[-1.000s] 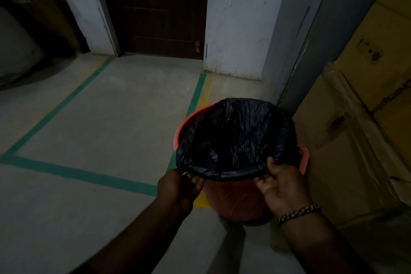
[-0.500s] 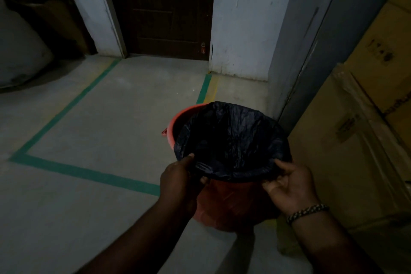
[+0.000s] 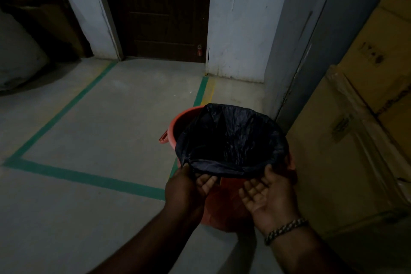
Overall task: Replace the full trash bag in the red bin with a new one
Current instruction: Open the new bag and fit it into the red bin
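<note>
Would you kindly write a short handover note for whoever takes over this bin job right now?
Left hand: pinching the black bag's near hem.
Right hand: palm up under the hem, thumb on it, fingers open.
Red bin stands on the floor beside cardboard boxes.
Done: bag spread over the near and right rim.
Left: far-left rim bare; pull the hem over it.

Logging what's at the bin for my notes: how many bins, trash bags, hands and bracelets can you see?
Red bin: 1
Black trash bag: 1
Hands: 2, left hand and right hand
Bracelet: 1, on the right wrist
Total: 5
</note>
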{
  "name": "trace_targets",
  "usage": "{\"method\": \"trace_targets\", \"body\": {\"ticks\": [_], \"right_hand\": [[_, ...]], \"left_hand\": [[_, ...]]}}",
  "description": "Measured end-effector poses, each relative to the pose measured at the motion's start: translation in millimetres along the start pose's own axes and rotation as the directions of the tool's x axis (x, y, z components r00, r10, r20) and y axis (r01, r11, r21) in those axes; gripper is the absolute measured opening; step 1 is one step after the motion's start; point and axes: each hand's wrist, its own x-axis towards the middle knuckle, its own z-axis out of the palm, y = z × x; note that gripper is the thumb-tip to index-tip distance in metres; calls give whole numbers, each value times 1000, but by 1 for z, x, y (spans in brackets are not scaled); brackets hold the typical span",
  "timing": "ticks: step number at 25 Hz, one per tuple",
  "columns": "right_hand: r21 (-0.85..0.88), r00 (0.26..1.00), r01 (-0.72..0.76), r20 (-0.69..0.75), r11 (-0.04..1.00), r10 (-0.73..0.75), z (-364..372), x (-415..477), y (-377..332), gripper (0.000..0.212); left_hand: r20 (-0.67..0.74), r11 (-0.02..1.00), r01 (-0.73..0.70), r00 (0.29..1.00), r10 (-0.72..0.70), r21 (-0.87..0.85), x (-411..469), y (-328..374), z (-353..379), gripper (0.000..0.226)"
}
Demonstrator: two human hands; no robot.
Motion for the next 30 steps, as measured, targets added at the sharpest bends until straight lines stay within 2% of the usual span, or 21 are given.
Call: {"method": "trace_targets", "body": {"ticks": [3, 4, 7, 9, 10, 12, 13, 14, 15, 17, 18, 19, 20, 21, 22, 23, 25, 27, 30], "right_hand": [[47, 999, 11, 37, 999, -13, 7, -10, 8, 35], [77, 999, 24, 38, 997, -27, 6, -9, 5, 36], [98, 997, 67, 19, 993, -69, 3, -4, -3, 35], [56, 997, 74, 14, 996, -74, 2, 0, -3, 30], [31, 997, 79, 13, 996, -80, 1, 2, -2, 29], [8, 996, 86, 12, 996, -86, 0, 4, -1, 31], [0, 996, 87, 17, 996, -87, 0, 5, -1, 32], [-6, 996, 87, 20, 996, -87, -1, 6, -2, 31], [-11, 996, 89, 20, 996, -89, -1, 7, -2, 31], [-16, 995, 97, 3, 995, -97, -2, 9, -3, 31], [-17, 995, 101, -8, 995, -101, -3, 10, -5, 32], [-20, 994, 104, -19, 994, -104, -4, 11, -7, 34], [-27, 994, 106, -28, 994, -107, -6, 12, -10, 36], [-34, 994, 108, -33, 994, -109, -7, 13, -14, 36], [-39, 994, 107, -28, 993, -108, -8, 13, -17, 37], [-44, 995, 102, -15, 994, -103, -9, 14, -20, 36], [-55, 996, 90, 5, 994, -90, -10, 14, -22, 34], [-66, 996, 92, 7, 994, -91, -11, 15, -21, 32], [-62, 995, 101, 3, 993, -101, -13, 17, -24, 35]], "left_hand": [[33, 997, 47, 998, -50, 67, -9, -13, 5, 34], [24, 990, 33, 999, -36, 137, -9, -17, 4, 31], [-65, 943, -86, 991, 113, 322, -11, -16, -1, 11], [-163, 946, -146, 966, 199, 288, -2, -7, -9, 17], [-167, 942, -162, 962, 217, 293, 1, -3, -11, 18], [-146, 899, -155, 962, 233, 410, 6, 5, -14, 7], [-113, 901, -168, 967, 230, 399, 9, 8, -15, 12], [-88, 870, -158, 971, 224, 467, 7, 5, -18, 16], [-56, 778, -174, 964, 259, 604, 9, 2, -24, 20], [65, 571, -302, 915, 398, 763, 24, -6, -39, 28], [110, 506, -369, 876, 469, 780, 29, -8, -42, 31], [122, 482, -399, 852, 509, 780, 26, -2, -38, 30], [43, 575, -364, 868, 495, 733, 25, 6, -35, 26], [-84, 710, -252, 912, 401, 658, 22, 15, -29, 21], [-149, 854, -227, 932, 329, 468, 23, 16, -24, 20], [-233, 928, -208, 929, 286, 311, 17, 19, -18, 28], [-231, 885, -134, 938, 258, 445, 9, 20, -10, 53], [-163, 740, -137, 934, 318, 659, 6, 15, -11, 61], [-135, 711, -203, 911, 389, 674, 11, 13, -18, 27]]}}
